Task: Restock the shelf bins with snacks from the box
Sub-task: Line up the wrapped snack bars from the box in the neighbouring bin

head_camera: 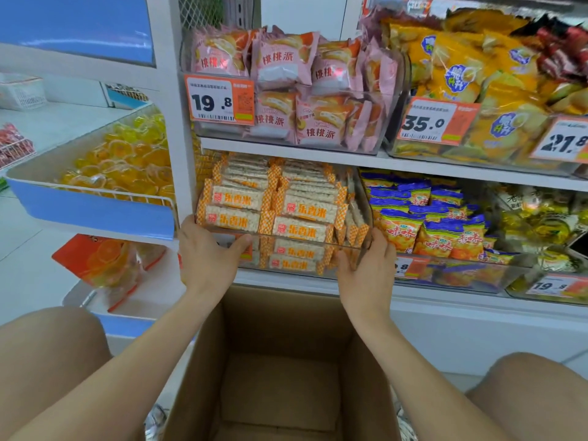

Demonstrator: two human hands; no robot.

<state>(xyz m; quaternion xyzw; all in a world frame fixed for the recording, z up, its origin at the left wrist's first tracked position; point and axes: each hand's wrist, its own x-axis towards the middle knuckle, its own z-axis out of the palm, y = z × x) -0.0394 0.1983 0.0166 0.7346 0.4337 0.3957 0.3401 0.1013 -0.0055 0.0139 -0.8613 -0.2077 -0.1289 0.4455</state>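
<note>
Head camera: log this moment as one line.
left hand: grips clear bin front-left | right hand: grips front-right | bin: full of orange-checked packs | cardboard box: open, no snacks visible

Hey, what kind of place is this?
Probably a snack shop or convenience store: wrapped snacks in clear bins on shelves, orange price tags on the fronts, and an open cardboard box below.

A clear plastic bin [364, 205], packed full with flat rows of orange-checked rice cracker packs [299, 231], sits on the shelf [286, 278] just above and behind the open brown cardboard box [280, 393].
</note>
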